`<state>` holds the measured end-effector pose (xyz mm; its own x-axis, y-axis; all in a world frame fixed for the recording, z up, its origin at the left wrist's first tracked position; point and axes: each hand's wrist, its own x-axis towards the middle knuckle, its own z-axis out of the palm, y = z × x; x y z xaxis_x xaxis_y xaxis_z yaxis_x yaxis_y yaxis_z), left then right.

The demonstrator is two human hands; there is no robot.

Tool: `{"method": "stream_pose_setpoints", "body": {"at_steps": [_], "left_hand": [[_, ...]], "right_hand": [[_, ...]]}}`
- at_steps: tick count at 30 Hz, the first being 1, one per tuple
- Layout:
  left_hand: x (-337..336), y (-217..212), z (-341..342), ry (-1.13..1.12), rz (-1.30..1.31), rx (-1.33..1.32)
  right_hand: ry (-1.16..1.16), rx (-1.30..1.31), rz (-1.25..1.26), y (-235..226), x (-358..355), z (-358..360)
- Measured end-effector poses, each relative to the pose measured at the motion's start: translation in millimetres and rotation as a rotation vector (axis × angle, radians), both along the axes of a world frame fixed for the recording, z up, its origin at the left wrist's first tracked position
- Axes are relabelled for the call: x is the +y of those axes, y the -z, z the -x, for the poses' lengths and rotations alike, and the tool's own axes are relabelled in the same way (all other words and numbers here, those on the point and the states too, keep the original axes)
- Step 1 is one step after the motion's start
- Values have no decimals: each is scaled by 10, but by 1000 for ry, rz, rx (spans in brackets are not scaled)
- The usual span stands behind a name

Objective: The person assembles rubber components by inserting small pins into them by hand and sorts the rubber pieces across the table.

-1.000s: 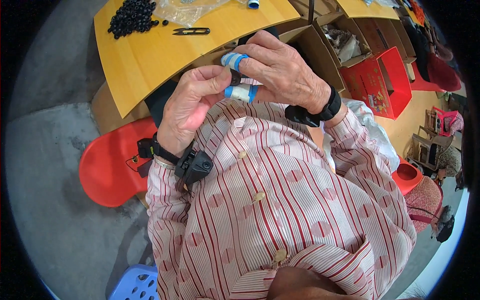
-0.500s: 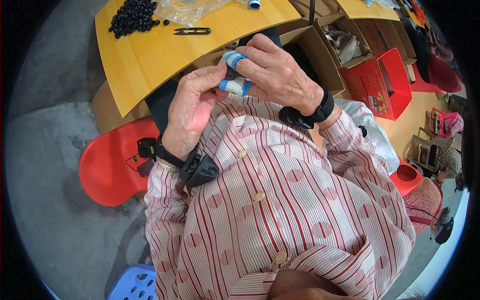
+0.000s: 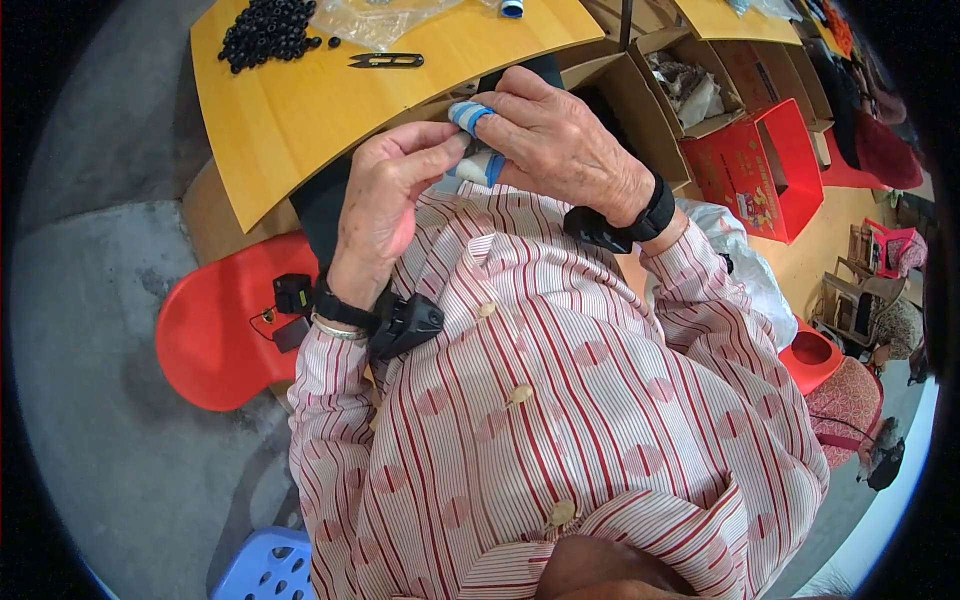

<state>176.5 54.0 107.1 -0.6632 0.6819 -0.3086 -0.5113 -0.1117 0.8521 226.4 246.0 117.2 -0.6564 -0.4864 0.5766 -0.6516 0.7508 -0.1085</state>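
Note:
My right hand [image 3: 560,140] is bent inward, its index finger and thumb wearing blue-and-white striped finger covers [image 3: 470,117]. Between those two covered fingertips a dark sliver of a small black ring [image 3: 476,146] shows; the rest is hidden behind my left fingers. My left hand [image 3: 385,185] pinches thumb against index finger right beside it, touching the right fingertips. What the left pinch holds is too small or too hidden to tell. Both hands are in front of my chest, just off the table's near edge.
On the yellow table [image 3: 300,120] lie a heap of black rings [image 3: 268,35], black thread snips [image 3: 387,61] and a clear plastic bag [image 3: 375,25]. Cardboard boxes [image 3: 655,95] and a red box [image 3: 750,165] stand at the right. A red stool [image 3: 215,330] is at the left.
The left thumb and index finger have come together and slid over the black ring, which showed more plainly before. My right hand has barely moved.

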Motion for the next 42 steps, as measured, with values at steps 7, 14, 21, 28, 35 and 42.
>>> {"method": "stream_pose_setpoints", "body": {"at_steps": [7, 14, 21, 28, 35, 42], "left_hand": [[104, -38, -107, -84, 53, 95], [124, 23, -123, -97, 78, 74], [154, -14, -126, -104, 144, 103], [97, -85, -89, -28, 199, 59], [-66, -114, -127, -18, 168, 279], [-49, -101, -126, 44, 147, 769]], "right_hand": [[60, -19, -34, -3, 0, -31], [75, -82, -56, -31, -12, -65], [76, -58, -26, 54, 7, -48], [14, -114, -2, 83, 29, -33], [10, -151, 99, 67, 41, -34], [-36, -226, 194, -82, -14, -99]]}}
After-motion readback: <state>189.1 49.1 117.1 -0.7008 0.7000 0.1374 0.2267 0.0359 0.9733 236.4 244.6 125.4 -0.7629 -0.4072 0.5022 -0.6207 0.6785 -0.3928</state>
